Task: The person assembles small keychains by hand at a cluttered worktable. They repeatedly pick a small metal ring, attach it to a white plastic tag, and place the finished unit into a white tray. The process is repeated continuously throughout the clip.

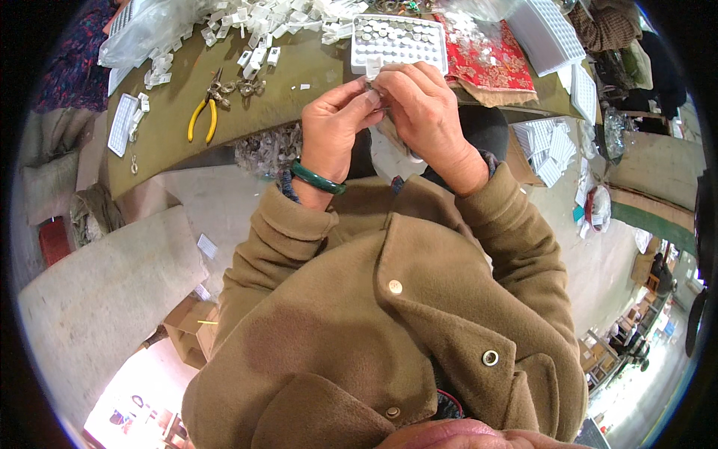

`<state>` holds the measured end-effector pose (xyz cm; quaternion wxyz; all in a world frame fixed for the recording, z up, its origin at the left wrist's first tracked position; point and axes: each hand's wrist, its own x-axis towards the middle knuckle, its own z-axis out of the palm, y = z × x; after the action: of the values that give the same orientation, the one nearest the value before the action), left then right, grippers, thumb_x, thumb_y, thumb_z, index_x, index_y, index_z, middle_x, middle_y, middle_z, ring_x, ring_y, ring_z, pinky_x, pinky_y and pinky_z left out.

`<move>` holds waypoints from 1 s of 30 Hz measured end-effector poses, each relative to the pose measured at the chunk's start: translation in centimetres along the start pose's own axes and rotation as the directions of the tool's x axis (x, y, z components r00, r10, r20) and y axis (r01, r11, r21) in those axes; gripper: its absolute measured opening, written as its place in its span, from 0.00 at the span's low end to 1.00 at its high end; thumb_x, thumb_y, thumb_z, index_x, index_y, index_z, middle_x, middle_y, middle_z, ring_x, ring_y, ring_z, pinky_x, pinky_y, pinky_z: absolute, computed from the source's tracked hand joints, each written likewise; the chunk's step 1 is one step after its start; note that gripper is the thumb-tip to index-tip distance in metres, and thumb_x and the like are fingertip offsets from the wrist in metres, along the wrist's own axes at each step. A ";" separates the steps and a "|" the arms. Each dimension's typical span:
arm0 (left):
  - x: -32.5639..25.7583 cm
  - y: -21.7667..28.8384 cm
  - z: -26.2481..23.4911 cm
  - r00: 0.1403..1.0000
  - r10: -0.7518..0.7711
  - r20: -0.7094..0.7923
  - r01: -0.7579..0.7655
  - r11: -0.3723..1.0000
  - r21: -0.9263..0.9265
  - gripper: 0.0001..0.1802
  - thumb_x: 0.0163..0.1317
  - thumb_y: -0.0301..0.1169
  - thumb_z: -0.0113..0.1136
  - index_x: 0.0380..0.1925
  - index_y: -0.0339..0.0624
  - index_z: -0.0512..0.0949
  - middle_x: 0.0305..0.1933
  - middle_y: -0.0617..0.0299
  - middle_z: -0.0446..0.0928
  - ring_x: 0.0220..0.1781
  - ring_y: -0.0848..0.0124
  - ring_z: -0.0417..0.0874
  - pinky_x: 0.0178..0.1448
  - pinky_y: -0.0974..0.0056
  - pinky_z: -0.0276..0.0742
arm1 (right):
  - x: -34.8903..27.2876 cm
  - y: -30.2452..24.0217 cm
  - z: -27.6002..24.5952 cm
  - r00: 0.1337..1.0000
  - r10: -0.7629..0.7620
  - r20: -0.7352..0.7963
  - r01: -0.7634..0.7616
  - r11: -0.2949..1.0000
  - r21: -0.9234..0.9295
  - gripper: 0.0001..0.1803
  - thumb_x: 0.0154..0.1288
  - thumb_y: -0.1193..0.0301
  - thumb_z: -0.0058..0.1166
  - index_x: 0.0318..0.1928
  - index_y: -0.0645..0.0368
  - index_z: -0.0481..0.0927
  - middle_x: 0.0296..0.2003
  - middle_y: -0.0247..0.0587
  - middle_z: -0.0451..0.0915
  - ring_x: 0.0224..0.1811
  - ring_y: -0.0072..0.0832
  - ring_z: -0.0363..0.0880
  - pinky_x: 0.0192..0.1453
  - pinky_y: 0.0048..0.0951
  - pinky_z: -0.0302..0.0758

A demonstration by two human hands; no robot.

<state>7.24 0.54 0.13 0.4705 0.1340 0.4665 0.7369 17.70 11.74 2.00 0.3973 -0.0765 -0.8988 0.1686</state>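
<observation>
Wearing a brown coat (pixel 329 329), nearest to the camera, and facing an olive counter (pixel 168 150). Having at its far side a heap of small white pieces (pixel 258 19), then a white tray (pixel 430 51). Holding left hand (pixel 329 123) and right hand (pixel 426 105) close together, just by this tray. Having yellow-handled pliers (pixel 202 107) lying well to the left. Pinching a small white part (pixel 373 67) between the fingers (pixel 400 82) of both hands, not being able to tell exactly which fingertips. Having, as smallest, round silvery pieces (pixel 378 31) sitting in the tray.
</observation>
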 end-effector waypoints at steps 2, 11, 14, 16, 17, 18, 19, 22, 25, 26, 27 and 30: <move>-0.4 -0.8 0.4 0.998 0.051 -0.032 -0.050 0.998 0.022 0.16 0.63 0.23 0.62 0.50 0.26 0.78 0.43 0.57 0.82 0.41 0.75 0.84 0.44 0.71 0.84 | -0.6 0.1 -0.3 1.000 0.021 0.023 -0.022 0.999 0.025 0.12 0.47 0.81 0.56 0.36 0.58 0.75 0.33 0.41 0.78 0.35 0.42 0.75 0.41 0.38 0.72; -2.0 -2.7 0.6 0.980 0.114 0.163 -0.116 0.993 0.003 0.16 0.68 0.26 0.58 0.53 0.28 0.77 0.43 0.56 0.83 0.43 0.73 0.85 0.43 0.71 0.84 | -2.5 0.0 -2.2 0.639 0.649 0.412 -0.687 0.241 0.685 0.20 0.61 0.81 0.60 0.53 0.64 0.69 0.36 0.33 0.75 0.40 0.20 0.75 0.46 0.21 0.75; -2.3 -3.0 0.8 0.992 -0.016 0.128 0.023 0.998 -0.051 0.14 0.70 0.28 0.54 0.51 0.29 0.77 0.42 0.57 0.83 0.42 0.72 0.85 0.43 0.71 0.83 | -3.2 -1.0 -2.1 0.567 0.679 0.466 -0.716 0.126 0.686 0.19 0.67 0.76 0.56 0.57 0.66 0.71 0.43 0.36 0.79 0.45 0.18 0.76 0.49 0.21 0.74; -2.7 -3.4 1.1 0.994 -0.051 0.097 0.058 0.996 -0.070 0.13 0.72 0.30 0.52 0.49 0.30 0.78 0.42 0.57 0.82 0.42 0.72 0.85 0.44 0.71 0.83 | -3.5 -1.5 -1.7 0.511 0.694 0.507 -0.761 0.091 0.642 0.18 0.75 0.69 0.49 0.60 0.65 0.74 0.47 0.37 0.80 0.47 0.19 0.78 0.51 0.22 0.74; -2.9 -3.6 1.1 0.992 -0.096 0.078 0.100 0.994 -0.049 0.14 0.72 0.31 0.53 0.49 0.31 0.78 0.44 0.57 0.82 0.44 0.72 0.85 0.46 0.70 0.83 | -3.7 -1.7 -1.7 0.519 0.688 0.507 -0.794 0.169 0.584 0.17 0.75 0.68 0.49 0.58 0.65 0.76 0.46 0.37 0.81 0.46 0.19 0.78 0.51 0.22 0.75; -3.1 -3.8 1.2 0.991 -0.072 0.113 0.077 0.996 -0.041 0.14 0.72 0.31 0.53 0.49 0.32 0.78 0.44 0.57 0.82 0.44 0.72 0.85 0.46 0.70 0.83 | -4.0 -1.9 -1.7 0.520 0.689 0.506 -0.820 0.237 0.520 0.17 0.75 0.67 0.48 0.56 0.65 0.78 0.45 0.37 0.81 0.45 0.19 0.79 0.50 0.22 0.75; -3.2 -4.0 1.2 0.988 -0.070 0.136 0.074 0.997 -0.025 0.14 0.72 0.32 0.53 0.49 0.32 0.78 0.44 0.57 0.82 0.44 0.72 0.85 0.46 0.71 0.83 | -4.2 -2.1 -1.8 0.520 0.691 0.502 -0.839 0.303 0.452 0.16 0.75 0.66 0.48 0.54 0.65 0.80 0.43 0.36 0.82 0.44 0.20 0.79 0.50 0.22 0.76; -3.4 -4.2 0.6 0.946 -0.175 0.274 0.223 0.962 -0.156 0.14 0.72 0.33 0.53 0.49 0.35 0.78 0.43 0.59 0.82 0.44 0.72 0.85 0.47 0.71 0.84 | -4.9 -2.2 -2.2 0.546 0.674 0.497 -0.773 0.176 0.610 0.16 0.75 0.66 0.48 0.49 0.67 0.82 0.43 0.39 0.83 0.44 0.21 0.79 0.51 0.23 0.76; -3.7 -4.4 0.0 0.884 -0.275 0.377 0.406 0.851 -0.332 0.14 0.71 0.36 0.55 0.48 0.38 0.79 0.42 0.61 0.82 0.43 0.75 0.85 0.46 0.73 0.85 | -5.4 -2.3 -2.8 0.517 0.624 0.586 -0.748 -0.003 0.664 0.17 0.75 0.67 0.48 0.49 0.68 0.81 0.46 0.44 0.83 0.47 0.26 0.80 0.56 0.28 0.75; -4.0 -4.5 -0.1 0.870 -0.296 0.395 0.448 0.808 -0.382 0.13 0.71 0.36 0.55 0.47 0.39 0.78 0.42 0.61 0.82 0.43 0.76 0.85 0.46 0.74 0.85 | -5.6 -2.4 -2.8 0.500 0.616 0.609 -0.757 -0.031 0.653 0.17 0.75 0.67 0.48 0.50 0.68 0.81 0.47 0.46 0.83 0.48 0.27 0.80 0.57 0.29 0.75; -4.1 -4.7 -0.1 0.851 -0.365 0.378 0.507 0.760 -0.407 0.13 0.71 0.36 0.56 0.47 0.39 0.78 0.43 0.61 0.82 0.43 0.77 0.85 0.46 0.75 0.84 | -5.8 -2.5 -2.9 0.470 0.617 0.632 -0.770 -0.064 0.635 0.17 0.75 0.66 0.48 0.51 0.69 0.80 0.48 0.47 0.83 0.49 0.29 0.80 0.58 0.30 0.75; -4.5 -5.2 0.1 0.844 -0.366 0.391 0.520 0.735 -0.435 0.11 0.70 0.36 0.57 0.45 0.41 0.78 0.41 0.62 0.82 0.41 0.79 0.85 0.39 0.79 0.83 | -5.9 -2.7 -3.3 0.489 0.615 0.618 -0.721 -0.114 0.683 0.18 0.75 0.68 0.46 0.55 0.69 0.77 0.49 0.50 0.82 0.50 0.31 0.81 0.57 0.30 0.77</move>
<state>12.62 -2.46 -2.99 0.7128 -0.0135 0.1939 0.6739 24.07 8.42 0.98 0.1780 -0.2762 -0.4843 0.8109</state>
